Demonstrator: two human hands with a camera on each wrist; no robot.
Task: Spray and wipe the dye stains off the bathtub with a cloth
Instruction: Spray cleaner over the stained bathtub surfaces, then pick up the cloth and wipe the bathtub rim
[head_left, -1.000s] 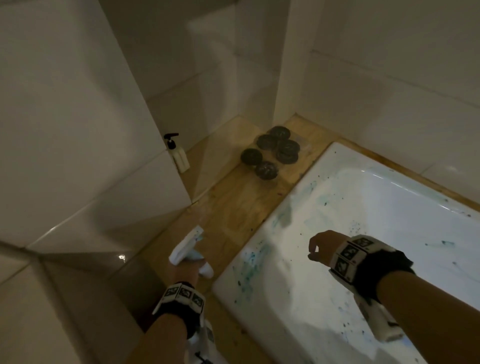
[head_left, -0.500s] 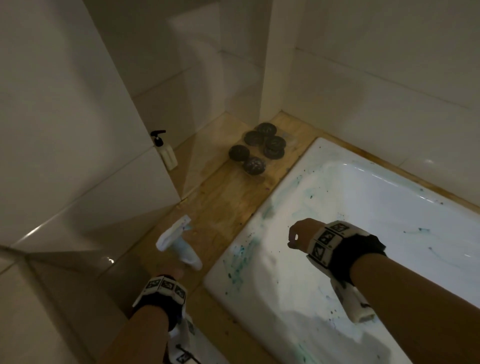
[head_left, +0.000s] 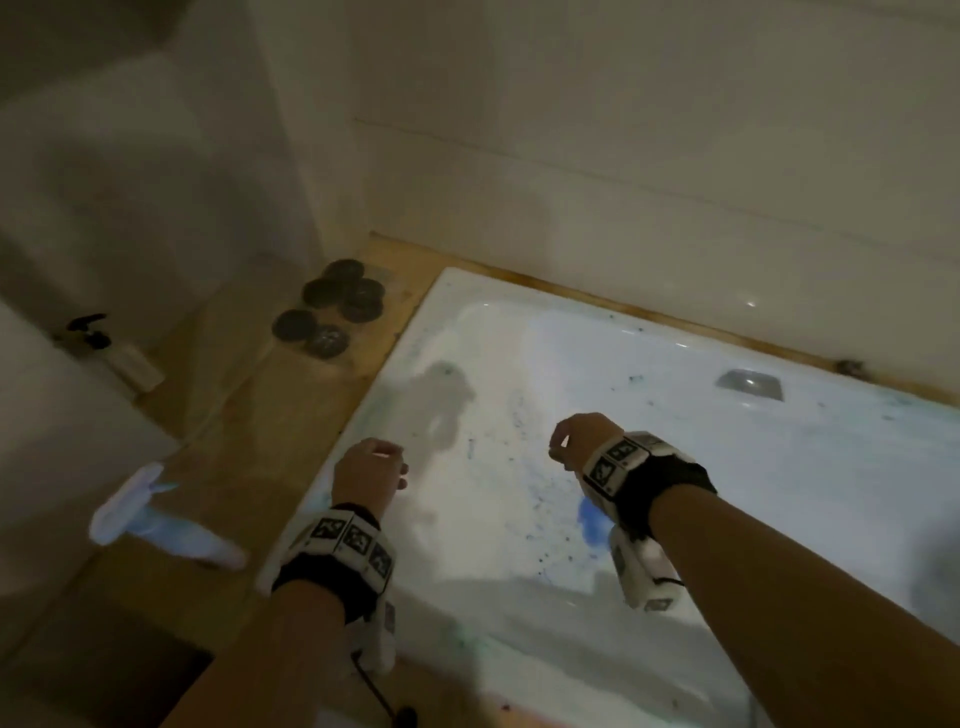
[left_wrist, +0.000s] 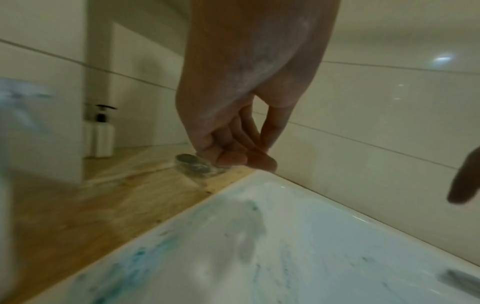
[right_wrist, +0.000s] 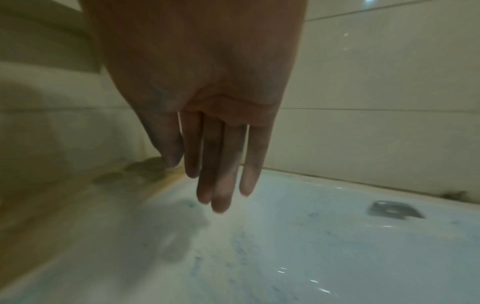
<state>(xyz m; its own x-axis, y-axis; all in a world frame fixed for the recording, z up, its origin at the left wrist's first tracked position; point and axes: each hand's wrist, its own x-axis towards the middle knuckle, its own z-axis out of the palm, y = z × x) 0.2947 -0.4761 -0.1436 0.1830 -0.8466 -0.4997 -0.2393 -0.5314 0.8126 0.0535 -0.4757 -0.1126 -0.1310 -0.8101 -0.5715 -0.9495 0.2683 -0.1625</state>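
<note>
The white bathtub (head_left: 737, 467) carries blue-green dye stains (head_left: 519, 423), also smeared on its near rim (left_wrist: 140, 254) and floor (right_wrist: 242, 244). My left hand (head_left: 384, 460) hovers over the tub's left rim, fingers loosely curled (left_wrist: 231, 158) and holding nothing. Farther right, my right hand (head_left: 560, 447) hangs above the tub floor with straight, empty fingers (right_wrist: 221, 193). The white spray bottle (head_left: 150, 519) sits on the wooden ledge, left of my left hand and apart from it. A bright blue patch (head_left: 589, 519) shows under my right wrist; whether it is cloth or stain is unclear.
The wooden ledge (head_left: 270, 415) runs along the tub's left side. On it are several dark round discs (head_left: 332, 312) near the corner and a pump bottle (head_left: 124, 358) against the tiled wall. A metal overflow plate (head_left: 748, 384) sits on the tub's far wall.
My left hand has let go of the spray bottle, left on the ledge, and moved right over the tub rim. The view has swung right.
</note>
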